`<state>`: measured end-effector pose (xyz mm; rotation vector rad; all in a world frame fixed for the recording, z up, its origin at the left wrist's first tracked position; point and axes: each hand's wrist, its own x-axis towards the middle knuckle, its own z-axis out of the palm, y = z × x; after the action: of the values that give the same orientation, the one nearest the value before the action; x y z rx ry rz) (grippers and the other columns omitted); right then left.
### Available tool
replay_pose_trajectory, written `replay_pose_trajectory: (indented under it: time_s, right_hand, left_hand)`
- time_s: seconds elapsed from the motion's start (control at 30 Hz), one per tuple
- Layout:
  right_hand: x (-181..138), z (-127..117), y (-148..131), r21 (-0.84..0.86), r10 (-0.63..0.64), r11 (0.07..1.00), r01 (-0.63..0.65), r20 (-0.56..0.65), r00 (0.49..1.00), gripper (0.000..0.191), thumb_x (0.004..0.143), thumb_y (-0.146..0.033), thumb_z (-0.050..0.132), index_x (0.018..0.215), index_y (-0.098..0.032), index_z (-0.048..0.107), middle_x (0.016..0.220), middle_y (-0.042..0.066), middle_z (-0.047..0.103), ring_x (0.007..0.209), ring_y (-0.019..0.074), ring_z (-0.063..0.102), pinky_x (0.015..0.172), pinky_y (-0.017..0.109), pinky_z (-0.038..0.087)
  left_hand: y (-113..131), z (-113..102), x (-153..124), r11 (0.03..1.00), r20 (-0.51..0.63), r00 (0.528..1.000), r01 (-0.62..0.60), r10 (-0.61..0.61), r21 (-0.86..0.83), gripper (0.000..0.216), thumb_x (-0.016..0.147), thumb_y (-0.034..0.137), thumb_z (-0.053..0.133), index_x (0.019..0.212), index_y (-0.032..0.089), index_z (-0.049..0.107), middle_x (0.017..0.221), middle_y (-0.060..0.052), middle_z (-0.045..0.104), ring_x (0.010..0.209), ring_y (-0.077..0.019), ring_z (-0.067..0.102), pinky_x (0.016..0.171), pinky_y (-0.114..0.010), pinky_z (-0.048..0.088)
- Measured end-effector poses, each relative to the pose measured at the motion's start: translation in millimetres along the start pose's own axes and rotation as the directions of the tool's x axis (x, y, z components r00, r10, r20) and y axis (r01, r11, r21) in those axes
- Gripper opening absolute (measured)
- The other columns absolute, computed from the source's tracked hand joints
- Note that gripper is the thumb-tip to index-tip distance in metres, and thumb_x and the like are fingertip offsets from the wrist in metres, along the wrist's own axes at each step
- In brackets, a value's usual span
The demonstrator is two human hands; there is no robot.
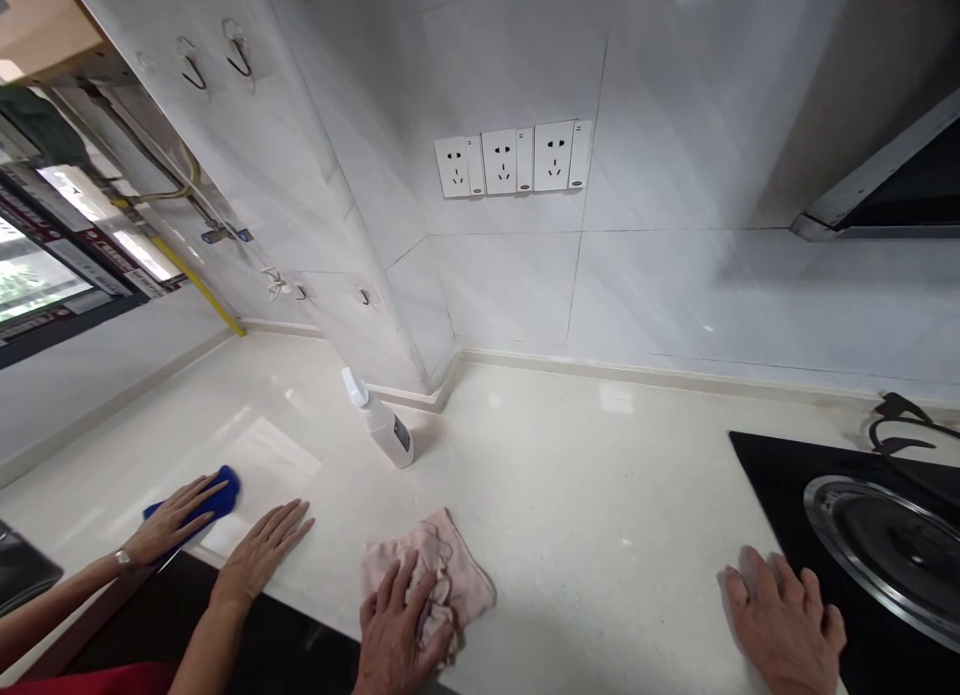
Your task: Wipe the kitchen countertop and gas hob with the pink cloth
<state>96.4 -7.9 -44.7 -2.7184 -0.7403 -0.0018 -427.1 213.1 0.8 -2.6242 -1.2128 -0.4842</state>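
My left hand [397,625] presses on a crumpled pink cloth [469,575] lying on the white countertop [600,505]. Part of the cloth is bunched between its fingers and thumb. Farther right, my right hand [784,615] rests with bent, spread fingers on the counter beside the black cooktop [757,460], holding nothing. Behind the cloth stands a white spray bottle [390,433], near the wall corner.
At the left, another person's hand [174,520] lies on a blue cloth [225,490]; their other hand [259,555] is flat on the counter. A round metal burner plate [900,545] and black cord [900,445] are at the right. Sockets [506,161] line the wall.
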Motion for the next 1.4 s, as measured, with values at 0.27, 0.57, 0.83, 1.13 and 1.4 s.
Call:
replay_pose_trajectory:
  time_s: [0.27, 0.57, 0.83, 1.13, 1.4]
  right_hand:
    - [-1, 5, -2, -0.032, -0.012, 0.999, 0.011, -0.025, 1.0, 0.082, 0.096, -0.067, 0.015, 0.146, -0.018, 0.058, 0.16, 0.018, 0.046, 0.158, 0.0416, 0.022, 0.124, 0.068, 0.02]
    - [1, 8, 2, -0.031, -0.013, 0.999, 0.011, -0.058, 0.998, 0.076, 0.096, -0.067, 0.02, 0.146, -0.022, 0.057, 0.161, 0.014, 0.046, 0.158, 0.0372, 0.023, 0.125, 0.064, 0.02]
    - [-1, 5, 0, -0.015, -0.003, 1.0, 0.002, -0.052, 0.999, 0.076, 0.097, -0.066, 0.019, 0.144, -0.021, 0.058, 0.16, 0.015, 0.047, 0.159, 0.037, 0.021, 0.125, 0.065, 0.021]
    - [-4, 2, -4, -0.012, -0.018, 1.0, 0.018, -0.048, 0.999, 0.073, 0.097, -0.064, 0.023, 0.145, -0.021, 0.057, 0.16, 0.016, 0.045, 0.159, 0.0379, 0.02, 0.125, 0.065, 0.019]
    - [-3, 2, -9, 0.013, -0.02, 1.0, 0.022, -0.119, 0.993, 0.072, 0.096, -0.066, 0.025, 0.139, -0.02, 0.06, 0.156, 0.017, 0.05, 0.156, 0.0382, 0.027, 0.124, 0.065, 0.021]
  left_hand:
    - [123, 16, 48, 0.883, 0.125, 0.899, -0.372, 0.419, -0.286, 0.088, 0.078, 0.074, 0.069, 0.155, 0.04, 0.048, 0.175, -0.011, 0.025, 0.159, -0.0441, 0.024, 0.125, -0.066, 0.006]
    - [248, 32, 112, 0.702, 0.172, 0.746, -0.484, 0.643, -0.523, 0.055, 0.097, 0.053, 0.065, 0.148, 0.032, 0.056, 0.163, -0.01, 0.046, 0.144, -0.0359, 0.048, 0.12, -0.065, 0.037]
    - [152, 9, 88, 0.842, 0.203, 0.865, -0.348, 0.458, -0.413, 0.049, 0.09, 0.05, 0.072, 0.137, 0.038, 0.066, 0.164, -0.007, 0.048, 0.15, -0.0394, 0.041, 0.122, -0.065, 0.03]
    - [16, 3, -2, 0.976, 0.026, 0.977, -0.212, 0.213, -0.058, 0.057, 0.083, 0.052, 0.068, 0.138, 0.037, 0.065, 0.164, -0.01, 0.048, 0.152, -0.0373, 0.04, 0.123, -0.059, 0.021]
    - [85, 34, 33, 0.866, -0.029, 0.871, -0.49, 0.49, -0.095, 0.076, 0.079, 0.079, 0.066, 0.147, 0.045, 0.058, 0.166, -0.009, 0.045, 0.159, -0.0413, 0.028, 0.127, -0.068, 0.008]
